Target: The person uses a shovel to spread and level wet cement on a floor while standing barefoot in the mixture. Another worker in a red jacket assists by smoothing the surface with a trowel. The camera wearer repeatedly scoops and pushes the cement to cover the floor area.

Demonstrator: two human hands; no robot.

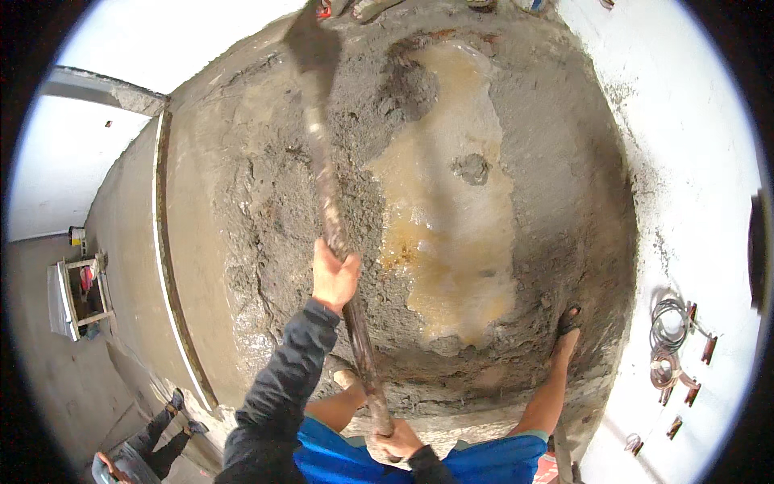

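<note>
A long-handled shovel (pixel 324 177) slants across the view, its dark blade blurred at the top over wet grey concrete (pixel 282 194). My left hand (pixel 334 278) is closed around the middle of the handle, thumb along it. Near the handle's end, close to my blue shorts, my right hand (pixel 399 441) wraps the shaft, its fingers partly hidden. Right of the shovel, a puddle of brownish water (pixel 451 234) lies on a smoother patch, with one lump of mix (pixel 471 168) in it.
Along the left, a long straightedge (pixel 168 266) lies on smoothed concrete. A wooden frame (pixel 84 294) stands beyond it, and another person (pixel 153 448) is at the lower left. Cable coils (pixel 667 323) hang on the white right wall (pixel 693 202). Someone's feet (pixel 372 8) show at the top.
</note>
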